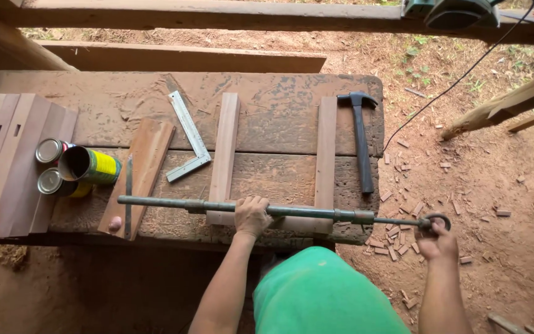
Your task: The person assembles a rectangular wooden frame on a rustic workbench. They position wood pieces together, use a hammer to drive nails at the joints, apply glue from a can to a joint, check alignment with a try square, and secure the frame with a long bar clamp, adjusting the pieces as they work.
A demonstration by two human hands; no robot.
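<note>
left hand wrapped tight round the long bar clamp lying across the bench front edge | right hand closed on its end crank | best kept square over both wood strips, turning slow

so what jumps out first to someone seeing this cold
A long metal bar clamp lies across the front of the worn workbench, the left hand gripping its middle and the right hand on the end handle. Behind it sit two upright wood strips, a hammer at right and cans at left.
</note>
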